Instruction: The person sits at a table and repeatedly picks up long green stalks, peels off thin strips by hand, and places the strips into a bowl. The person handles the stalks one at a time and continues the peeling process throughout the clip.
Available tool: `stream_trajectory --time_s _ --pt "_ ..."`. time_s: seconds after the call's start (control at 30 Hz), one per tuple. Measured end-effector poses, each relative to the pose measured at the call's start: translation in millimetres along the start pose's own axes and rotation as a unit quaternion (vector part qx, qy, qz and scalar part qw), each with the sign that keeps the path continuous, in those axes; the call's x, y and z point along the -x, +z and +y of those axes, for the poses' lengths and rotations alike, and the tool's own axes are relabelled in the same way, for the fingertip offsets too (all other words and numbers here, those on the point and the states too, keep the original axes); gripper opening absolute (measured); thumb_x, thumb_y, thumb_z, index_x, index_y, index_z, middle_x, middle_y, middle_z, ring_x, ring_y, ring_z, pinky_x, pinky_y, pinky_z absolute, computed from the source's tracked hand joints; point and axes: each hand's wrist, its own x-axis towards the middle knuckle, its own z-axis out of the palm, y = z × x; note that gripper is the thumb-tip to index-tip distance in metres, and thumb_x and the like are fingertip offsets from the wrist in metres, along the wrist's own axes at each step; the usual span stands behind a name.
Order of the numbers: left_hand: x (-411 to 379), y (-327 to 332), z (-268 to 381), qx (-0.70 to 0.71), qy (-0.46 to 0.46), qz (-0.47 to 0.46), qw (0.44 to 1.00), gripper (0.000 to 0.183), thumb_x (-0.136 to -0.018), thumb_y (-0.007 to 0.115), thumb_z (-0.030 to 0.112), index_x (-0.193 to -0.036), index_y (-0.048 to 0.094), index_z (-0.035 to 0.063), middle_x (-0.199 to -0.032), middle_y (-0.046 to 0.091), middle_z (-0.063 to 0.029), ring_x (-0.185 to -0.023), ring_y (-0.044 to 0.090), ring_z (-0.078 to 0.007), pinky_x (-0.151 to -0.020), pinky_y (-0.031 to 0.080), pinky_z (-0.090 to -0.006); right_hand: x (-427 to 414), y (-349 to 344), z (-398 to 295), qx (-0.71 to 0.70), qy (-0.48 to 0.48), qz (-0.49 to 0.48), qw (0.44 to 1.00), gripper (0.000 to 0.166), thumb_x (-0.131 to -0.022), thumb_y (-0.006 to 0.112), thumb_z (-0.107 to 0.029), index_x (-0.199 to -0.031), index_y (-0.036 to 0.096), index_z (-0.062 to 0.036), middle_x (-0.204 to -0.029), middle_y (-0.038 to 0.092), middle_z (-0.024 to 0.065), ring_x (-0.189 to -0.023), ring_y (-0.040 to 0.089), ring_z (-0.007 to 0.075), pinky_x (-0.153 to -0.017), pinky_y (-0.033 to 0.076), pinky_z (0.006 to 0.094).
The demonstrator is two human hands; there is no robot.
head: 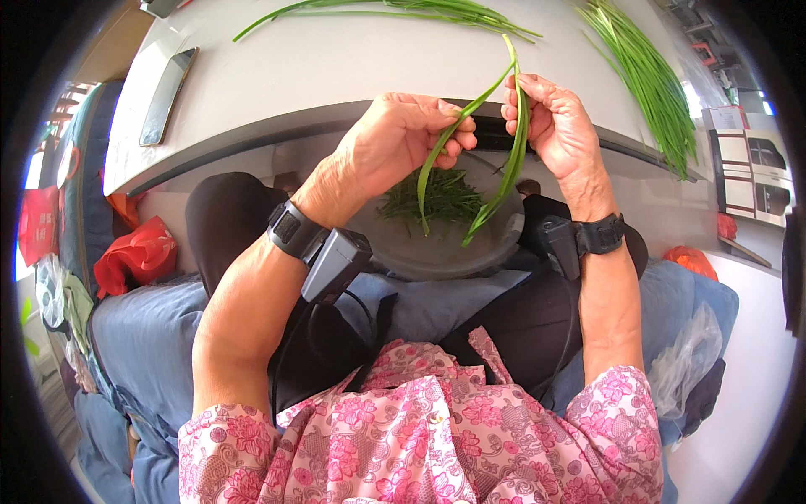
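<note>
Between my two hands is a sprig of long flat green leaves [520, 135], resembling Chinese chives, its pale end up and its leaf tips hanging down. My left hand [412, 135] pinches one leaf between thumb and fingers. My right hand [551, 116] grips the sprig just below its pale end. Under the hands, a wide grey basin [441, 261] holds a heap of green leaf pieces [434, 195], partly hidden by my left hand. A loose row of long leaves [403, 9] lies along the table's far part, and a thick bundle [648, 82] lies at the right.
The white table [302, 69] has a dark front edge above the basin. A smartphone [169, 97] lies on its left part. Red bags [138, 255] are at the left by a blue-covered seat [151, 321]; a clear plastic bag [686, 359] lies on its right side.
</note>
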Motion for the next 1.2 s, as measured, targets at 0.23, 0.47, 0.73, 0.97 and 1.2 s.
stream_trajectory --time_s 0.23,0.47,0.73,0.97,1.2 --pt "1 2 4 -0.024 -0.018 -0.007 1.000 0.025 -0.093 0.054 0.017 -0.095 0.063 -0.0056 -0.085 0.064 -0.0139 -0.068 0.057 -0.0154 -0.066 0.047 -0.0277 1 4 -3 0.028 -0.004 -0.003 1.000 0.020 -0.093 0.059 -0.019 -0.098 0.061 0.0008 -0.079 0.062 0.0048 -0.069 0.061 0.0154 -0.060 0.051 0.0281" --pt "2 5 8 -0.058 -0.009 0.025 0.998 0.025 -0.093 0.056 0.018 -0.101 0.063 -0.0047 -0.082 0.066 -0.0147 -0.065 0.059 -0.0161 -0.063 0.049 -0.0265 4 14 2 0.068 0.014 -0.004 0.998 0.020 -0.092 0.060 -0.020 -0.097 0.062 0.0003 -0.080 0.064 0.0053 -0.064 0.061 0.0132 -0.059 0.052 0.0260" --pt "1 11 10 -0.148 0.029 0.089 0.985 0.024 -0.091 0.062 0.016 -0.103 0.063 -0.0038 -0.083 0.068 -0.0110 -0.066 0.062 -0.0123 -0.062 0.051 -0.0231 9 27 10 0.131 0.006 -0.011 0.991 0.017 -0.090 0.064 -0.017 -0.093 0.063 0.0000 -0.075 0.064 0.0054 -0.061 0.062 0.0116 -0.056 0.052 0.0237" --pt "0 15 10 -0.222 0.068 0.118 0.965 0.022 -0.090 0.064 0.019 -0.098 0.066 -0.0013 -0.077 0.066 -0.0060 -0.062 0.059 -0.0087 -0.057 0.047 -0.0205 12 38 14 0.198 -0.013 -0.017 0.980 0.017 -0.090 0.064 -0.017 -0.089 0.063 -0.0001 -0.073 0.062 0.0033 -0.061 0.058 0.0095 -0.054 0.049 0.0230" --pt "-2 14 7 -0.297 0.128 0.160 0.933 0.021 -0.088 0.064 0.017 -0.091 0.067 -0.0038 -0.069 0.062 -0.0024 -0.060 0.054 -0.0067 -0.053 0.044 -0.0216 13 39 16 0.253 -0.019 -0.020 0.967 0.023 -0.091 0.064 -0.023 -0.088 0.063 -0.0002 -0.070 0.060 0.0032 -0.060 0.057 0.0097 -0.053 0.046 0.0230"
